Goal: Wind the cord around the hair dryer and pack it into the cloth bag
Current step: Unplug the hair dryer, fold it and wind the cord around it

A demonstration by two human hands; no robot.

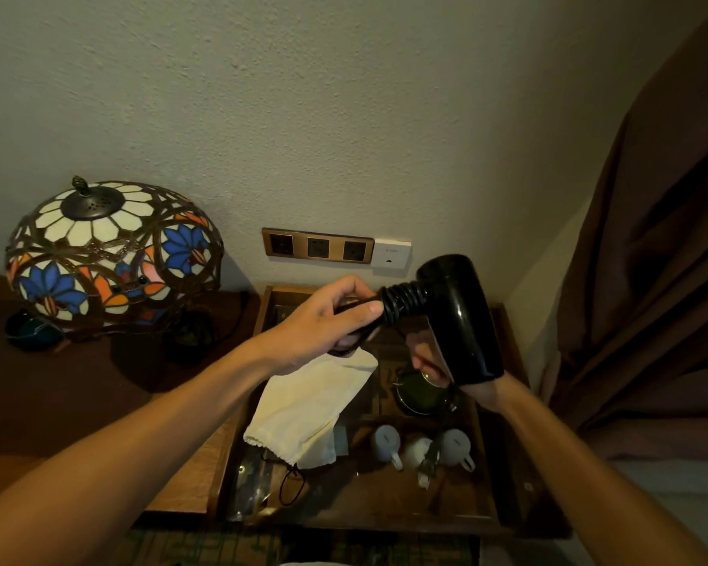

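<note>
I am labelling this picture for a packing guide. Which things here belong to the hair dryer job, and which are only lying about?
Belong to the job:
- glossy black hair dryer, right hand holding its body
- black cord coiled round the handle, in the grip of the left hand
- cream cloth drawstring bag

Only lying about:
- stained-glass dome lamp
- white mugs
- brass wall sockets
- wooden tray

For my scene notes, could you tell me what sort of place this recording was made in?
Probably a hotel or guest room. A stained-glass lamp stands on a dark wooden desk under a wall socket panel, a wooden tray holds small white cups, and a brown curtain hangs at the right.
</note>
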